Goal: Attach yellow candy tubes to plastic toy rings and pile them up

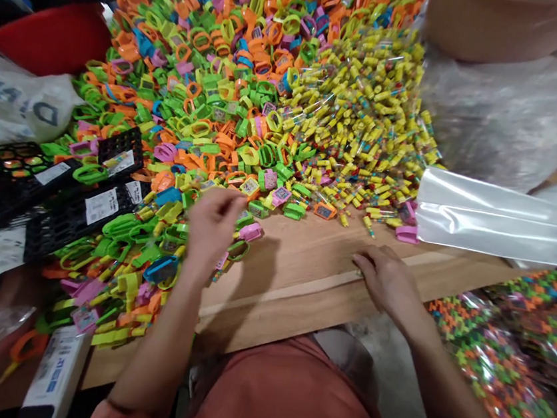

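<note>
A big heap of small plastic toy watches [206, 87] in orange, green, pink and blue covers the wooden table [302, 265]. Beside it lies a heap of small yellow tubes in clear wrappers [368, 125]. My left hand [211, 225] hovers at the near edge of the watch heap, fingers curled and blurred, next to a pink watch [250, 231]. My right hand [386, 275] rests on the bare wood, fingers bent downward and pressed to the board, with nothing visible in it.
Black plastic mesh trays [58, 204] with white labels sit at the left. A stack of clear plastic bags [498, 224] lies at the right. Filled bags of colourful toys [508, 356] sit below the table's right edge. A white box [56, 371] lies near left.
</note>
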Demonstrator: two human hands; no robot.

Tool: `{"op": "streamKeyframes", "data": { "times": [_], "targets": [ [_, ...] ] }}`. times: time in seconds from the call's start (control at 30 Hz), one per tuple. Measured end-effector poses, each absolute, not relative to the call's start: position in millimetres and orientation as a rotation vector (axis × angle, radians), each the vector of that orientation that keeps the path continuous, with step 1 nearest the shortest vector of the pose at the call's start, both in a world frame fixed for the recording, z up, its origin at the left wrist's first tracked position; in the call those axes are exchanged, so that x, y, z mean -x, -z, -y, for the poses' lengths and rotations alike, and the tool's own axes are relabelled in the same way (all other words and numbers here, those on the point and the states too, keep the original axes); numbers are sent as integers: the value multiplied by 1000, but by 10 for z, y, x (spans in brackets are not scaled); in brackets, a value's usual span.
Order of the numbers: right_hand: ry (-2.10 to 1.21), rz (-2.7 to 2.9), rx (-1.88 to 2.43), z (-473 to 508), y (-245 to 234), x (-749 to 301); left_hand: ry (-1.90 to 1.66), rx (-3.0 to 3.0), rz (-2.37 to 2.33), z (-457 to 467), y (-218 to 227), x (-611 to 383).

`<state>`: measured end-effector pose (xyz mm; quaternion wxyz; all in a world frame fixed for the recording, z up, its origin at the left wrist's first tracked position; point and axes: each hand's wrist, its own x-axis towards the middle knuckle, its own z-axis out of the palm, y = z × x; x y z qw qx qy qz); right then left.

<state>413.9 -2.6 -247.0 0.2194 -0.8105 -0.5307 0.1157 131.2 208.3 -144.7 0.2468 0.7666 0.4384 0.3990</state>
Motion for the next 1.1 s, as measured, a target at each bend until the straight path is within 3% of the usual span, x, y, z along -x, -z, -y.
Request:
{"op": "streamKeyframes", "data": {
  "times": [0.1,0.3,0.7,1.1],
  "targets": [
    [-281,1511,2236,-127,2494,-4000,-686,-2291,-909,-2037,1810,-1912],
    [-380,1326,1942,-310,2556,-3895,-396,-2569,-966,-2153,2187,-2329],
    [-940,943,1400,-586,2330,-3491,-702,-2031,-809,-1626,2130,-2008],
    [-1052,809,1268,-518,2179,-3452,-1012,-2470,-542,-1511,2124,-1958]
  ]
}}
